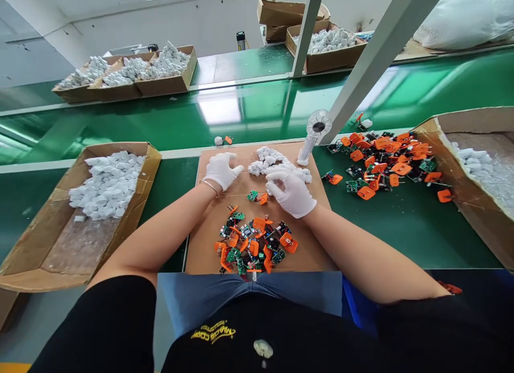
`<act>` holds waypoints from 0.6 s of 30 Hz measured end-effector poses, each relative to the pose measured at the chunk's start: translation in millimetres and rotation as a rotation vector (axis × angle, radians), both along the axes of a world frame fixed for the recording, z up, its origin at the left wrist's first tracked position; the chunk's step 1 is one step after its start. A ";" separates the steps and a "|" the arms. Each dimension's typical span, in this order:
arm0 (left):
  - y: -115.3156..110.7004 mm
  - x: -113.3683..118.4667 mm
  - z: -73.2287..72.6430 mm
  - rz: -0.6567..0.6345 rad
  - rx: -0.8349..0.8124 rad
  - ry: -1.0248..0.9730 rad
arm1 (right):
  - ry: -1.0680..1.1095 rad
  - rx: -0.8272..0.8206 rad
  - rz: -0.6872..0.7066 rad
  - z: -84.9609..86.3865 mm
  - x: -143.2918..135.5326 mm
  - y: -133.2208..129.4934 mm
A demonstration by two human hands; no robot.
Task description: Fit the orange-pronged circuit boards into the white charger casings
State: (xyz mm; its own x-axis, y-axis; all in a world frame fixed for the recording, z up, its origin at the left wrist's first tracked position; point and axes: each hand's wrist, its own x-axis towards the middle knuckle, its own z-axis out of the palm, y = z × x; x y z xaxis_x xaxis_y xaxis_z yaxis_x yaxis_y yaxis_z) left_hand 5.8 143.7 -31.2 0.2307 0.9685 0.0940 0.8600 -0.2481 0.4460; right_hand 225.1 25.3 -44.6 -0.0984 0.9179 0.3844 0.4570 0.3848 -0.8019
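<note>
My left hand (222, 171), in a white glove, hovers over the left of a cardboard sheet (204, 218). Its thumb and fingers are apart with nothing visible between them. My right hand (292, 193), also gloved, is at the near edge of a small heap of white block-like pieces (268, 158). Its fingers are bent, with a gap between thumb and forefinger. Between the hands lies a green circuit board (252, 195) beside an orange plug piece (263, 199). Closer to my body is a pile of orange plug pieces with circuit boards (254, 244).
A cardboard box of white pieces (140, 196) stands left, another box (445, 148) right. Beside the right one lies a larger pile of orange plug assemblies (381, 159). A clear handheld fan (319, 124) stands behind the sheet, near a slanted metal post (369, 57). More filled boxes (160, 86) line the back.
</note>
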 end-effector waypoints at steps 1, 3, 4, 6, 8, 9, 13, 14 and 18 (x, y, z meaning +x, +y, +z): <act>-8.1 1.1 -1.7 -0.037 -0.026 0.008 | 0.055 -0.007 -0.028 -0.8 -1.6 0.0; -19.4 4.1 -4.3 -0.092 -0.055 0.019 | 0.171 -0.020 -0.110 -2.3 -2.5 0.4; -23.0 5.4 -4.7 -0.111 -0.063 0.022 | 0.227 -0.029 -0.130 -2.6 -1.7 0.7; -28.4 6.7 -3.3 -0.136 -0.078 0.029 | 0.341 -0.041 -0.153 -1.9 1.6 1.5; -34.5 4.6 1.1 -0.162 -0.099 0.043 | 0.458 -0.062 -0.179 0.7 5.1 2.5; -38.4 1.8 4.5 -0.175 -0.109 0.054 | 0.504 -0.084 -0.191 2.2 6.3 3.1; -60.5 -26.0 24.5 -0.197 -0.101 0.113 | 0.541 -0.179 -0.201 5.7 7.1 4.4; -67.1 -38.0 31.3 -0.181 -0.073 0.139 | 0.515 -0.176 -0.197 5.3 6.8 4.1; -92.2 -106.1 67.1 -0.002 0.133 0.338 | 0.380 -0.104 -0.165 -1.8 7.8 0.7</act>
